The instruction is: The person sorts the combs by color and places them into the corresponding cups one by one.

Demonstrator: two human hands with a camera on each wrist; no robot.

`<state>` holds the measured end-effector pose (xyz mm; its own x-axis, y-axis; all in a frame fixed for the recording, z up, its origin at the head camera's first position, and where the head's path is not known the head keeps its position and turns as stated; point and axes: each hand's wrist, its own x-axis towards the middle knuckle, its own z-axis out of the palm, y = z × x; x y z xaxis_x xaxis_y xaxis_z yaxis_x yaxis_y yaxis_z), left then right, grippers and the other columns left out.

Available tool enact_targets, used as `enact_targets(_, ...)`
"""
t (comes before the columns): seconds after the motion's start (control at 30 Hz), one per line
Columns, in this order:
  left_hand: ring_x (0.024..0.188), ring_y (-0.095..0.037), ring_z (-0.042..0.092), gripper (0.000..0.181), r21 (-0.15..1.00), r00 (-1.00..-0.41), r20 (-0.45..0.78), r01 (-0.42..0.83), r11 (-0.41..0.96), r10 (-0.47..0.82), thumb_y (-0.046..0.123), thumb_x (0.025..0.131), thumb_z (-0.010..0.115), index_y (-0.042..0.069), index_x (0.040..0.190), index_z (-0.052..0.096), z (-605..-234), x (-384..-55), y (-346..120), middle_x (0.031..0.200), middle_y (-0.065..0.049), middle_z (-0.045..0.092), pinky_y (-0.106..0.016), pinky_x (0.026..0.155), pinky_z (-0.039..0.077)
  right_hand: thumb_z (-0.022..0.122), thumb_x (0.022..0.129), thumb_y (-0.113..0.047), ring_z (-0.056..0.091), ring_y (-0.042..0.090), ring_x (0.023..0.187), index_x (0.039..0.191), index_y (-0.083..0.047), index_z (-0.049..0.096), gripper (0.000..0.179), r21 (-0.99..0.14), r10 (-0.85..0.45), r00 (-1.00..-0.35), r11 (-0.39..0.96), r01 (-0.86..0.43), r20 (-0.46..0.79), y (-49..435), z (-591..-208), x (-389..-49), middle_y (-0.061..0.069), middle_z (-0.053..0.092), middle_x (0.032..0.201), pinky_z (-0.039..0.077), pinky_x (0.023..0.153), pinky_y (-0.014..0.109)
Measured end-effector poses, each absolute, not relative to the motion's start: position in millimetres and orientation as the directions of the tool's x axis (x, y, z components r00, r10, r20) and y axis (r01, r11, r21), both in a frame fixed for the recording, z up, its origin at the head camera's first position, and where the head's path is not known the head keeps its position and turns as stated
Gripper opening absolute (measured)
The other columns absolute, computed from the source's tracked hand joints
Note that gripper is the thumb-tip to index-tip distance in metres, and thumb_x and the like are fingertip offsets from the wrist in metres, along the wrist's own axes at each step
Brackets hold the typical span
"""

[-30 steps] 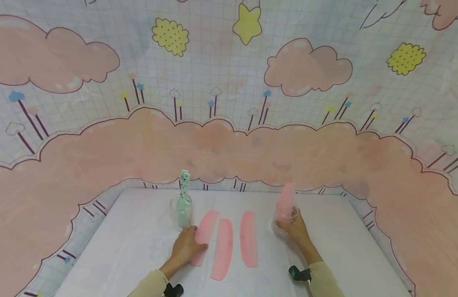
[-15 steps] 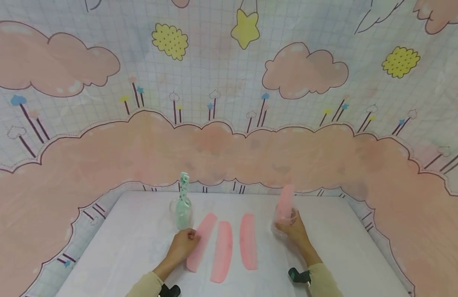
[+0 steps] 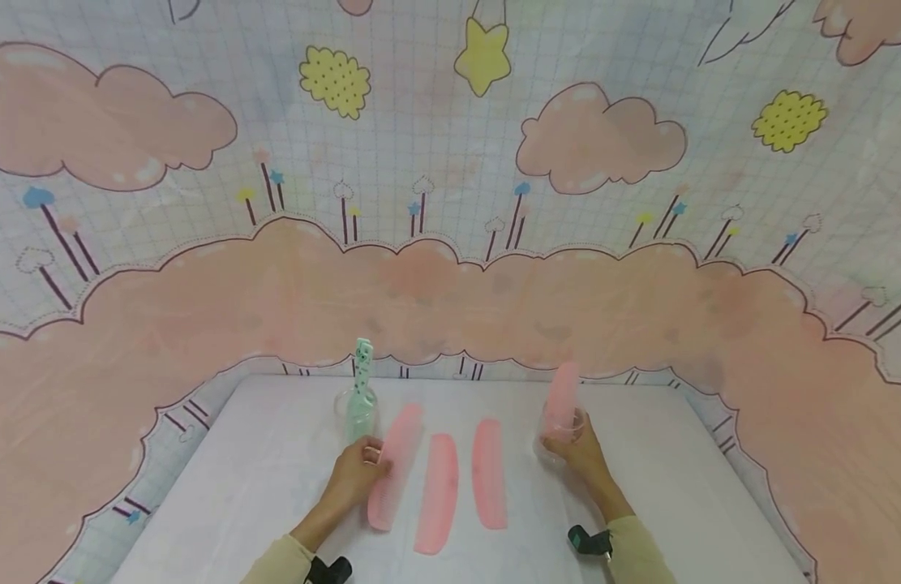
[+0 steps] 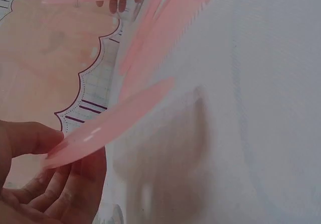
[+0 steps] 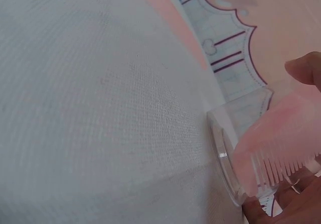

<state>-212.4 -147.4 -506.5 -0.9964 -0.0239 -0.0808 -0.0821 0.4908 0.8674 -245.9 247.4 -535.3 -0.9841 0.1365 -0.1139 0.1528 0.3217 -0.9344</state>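
Note:
My left hand (image 3: pixel 353 477) pinches the edge of a pink comb (image 3: pixel 399 466) between thumb and fingers. In the left wrist view this comb (image 4: pixel 108 126) is tilted, its near edge up off the tabletop. Two more pink combs, a middle one (image 3: pixel 437 495) and a right one (image 3: pixel 490 474), lie side by side on the table. At the right my right hand (image 3: pixel 583 448) grips a clear plastic cup (image 3: pixel 547 451) standing on the table. Another pink comb (image 3: pixel 564 389) stands upright in it, its teeth (image 5: pixel 281 166) showing through the wall in the right wrist view.
A second clear cup (image 3: pixel 341 405) stands at the back left, just beyond my left hand. Mint-green things with dotted handles (image 3: pixel 363 357) stick up from it; their kind is unclear. A white cloth (image 3: pixel 275 438) covers the table, and a patterned curtain (image 3: pixel 450 308) hangs behind.
My left hand has gone from lying over the left comb to pinching its edge, and the comb has tilted up and shifted slightly away. The right hand and its cup stay put.

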Motion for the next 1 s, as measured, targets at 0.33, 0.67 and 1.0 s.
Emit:
enact_targets(0.33, 0.067, -0.011, 0.06, 0.041, 0.889, -0.996, -0.084, -0.071, 0.452, 0.009, 0.003, 0.079, 0.071, -0.003, 0.119, 0.064, -492, -212, -143, 0.085, -0.008, 0.067, -0.025, 0.06, 0.049, 0.079, 0.079, -0.02, 0.036, 0.043, 0.139, 0.153, -0.004, 0.017, 0.098, -0.933, 0.135, -0.985, 0.329, 0.143, -0.104, 247, -537, -245, 0.025, 0.029, 0.155, 0.034, 0.112, 0.06)
enact_targets(0.67, 0.073, -0.012, 0.062, 0.025, 0.893, -0.997, -0.075, -0.078, 0.442, -0.025, 0.009, 0.084, 0.069, 0.002, 0.107, 0.064, -479, -210, -138, 0.097, -0.011, 0.07, -0.026, 0.066, 0.049, 0.078, 0.079, -0.021, 0.04, 0.043, 0.136, 0.151, -0.002, 0.019, 0.095, -0.919, 0.154, -0.983, 0.365, 0.15, -0.099, 246, -537, -244, 0.026, 0.035, 0.151, 0.037, 0.11, 0.06)
enact_targets(1.0, 0.077, -0.012, 0.067, 0.018, 0.936, -1.0, -0.002, -0.008, 0.353, -0.018, 0.009, 0.085, 0.07, 0.004, 0.101, 0.064, -464, -209, -127, 0.096, -0.011, 0.07, -0.022, 0.067, 0.05, 0.077, 0.08, -0.022, 0.036, 0.043, 0.14, 0.152, -0.004, 0.018, 0.095, -0.925, 0.135, -0.986, 0.352, 0.144, -0.102, 248, -536, -243, 0.025, 0.032, 0.154, 0.033, 0.113, 0.061)
